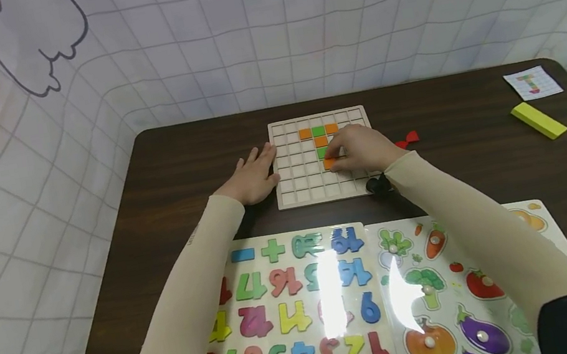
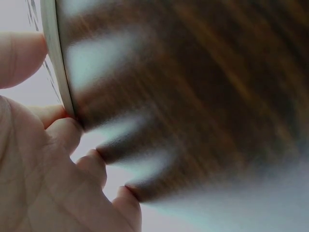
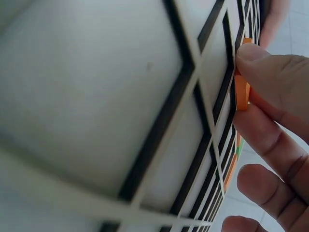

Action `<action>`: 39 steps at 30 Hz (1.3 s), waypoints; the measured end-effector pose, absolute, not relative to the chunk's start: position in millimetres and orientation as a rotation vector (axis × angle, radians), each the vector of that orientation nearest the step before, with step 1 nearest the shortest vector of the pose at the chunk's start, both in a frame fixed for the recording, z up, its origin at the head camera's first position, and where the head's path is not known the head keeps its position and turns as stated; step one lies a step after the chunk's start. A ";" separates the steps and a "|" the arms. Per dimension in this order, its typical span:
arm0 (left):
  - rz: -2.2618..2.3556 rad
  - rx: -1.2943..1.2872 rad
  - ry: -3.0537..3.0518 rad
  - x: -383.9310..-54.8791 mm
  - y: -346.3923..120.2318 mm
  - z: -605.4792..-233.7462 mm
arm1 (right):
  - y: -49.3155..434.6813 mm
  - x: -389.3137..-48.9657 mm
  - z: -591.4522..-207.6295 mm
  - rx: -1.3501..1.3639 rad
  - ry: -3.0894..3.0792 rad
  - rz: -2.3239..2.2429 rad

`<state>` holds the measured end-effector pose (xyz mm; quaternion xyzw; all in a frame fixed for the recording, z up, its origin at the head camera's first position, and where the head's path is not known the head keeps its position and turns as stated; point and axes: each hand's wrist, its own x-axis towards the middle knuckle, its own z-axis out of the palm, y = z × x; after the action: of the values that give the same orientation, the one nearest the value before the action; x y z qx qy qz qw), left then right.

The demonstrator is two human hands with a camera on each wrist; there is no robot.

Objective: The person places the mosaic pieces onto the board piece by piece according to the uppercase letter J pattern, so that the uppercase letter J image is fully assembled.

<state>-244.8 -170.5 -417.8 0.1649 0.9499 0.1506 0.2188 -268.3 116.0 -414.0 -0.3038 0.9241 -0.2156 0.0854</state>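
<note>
Fingers (image 3: 260,129) of the right hand (image 1: 361,149) pinch a partly hidden orange tile (image 3: 241,93), the left fingers (image 1: 266,156) spread apart.

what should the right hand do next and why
Probably ease the orange tile down flat into the grid board: the right hand pinches it, just below a green tile in the head view, and the left hand touches the board's edge.

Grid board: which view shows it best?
The head view: most of the board shows, though the right hand covers part. The left wrist view catches one edge; the right wrist view, only part, close up.
</note>
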 end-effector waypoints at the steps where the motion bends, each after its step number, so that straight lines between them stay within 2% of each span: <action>1: 0.416 0.461 2.628 -245.0 -169.3 -417.1 | 115.3 -267.4 -413.4 -0.906 2.764 -0.633; 13: 0.377 0.484 2.626 -246.4 -161.0 -412.5 | 121.2 -266.8 -411.6 -0.917 2.790 -0.655; 17: 0.382 0.492 2.623 -245.5 -160.9 -412.4 | 134.2 -269.3 -410.1 -0.837 2.796 -0.683; 21: 0.373 0.477 2.634 -245.5 -163.4 -413.6 | 155.9 -272.5 -406.4 -0.701 2.816 -0.730; 31: 0.380 0.467 2.634 -242.7 -168.3 -412.9 | 232.1 -272.7 -409.4 -0.564 2.874 -0.620; 39: 0.383 0.470 2.615 -244.6 -167.1 -412.1 | 273.8 -265.3 -409.3 -0.444 2.876 -0.548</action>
<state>-244.6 -167.1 -412.1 0.1704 0.9488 0.1391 0.2267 -265.3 273.8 -409.3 -0.1492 0.9673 -0.1842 0.0899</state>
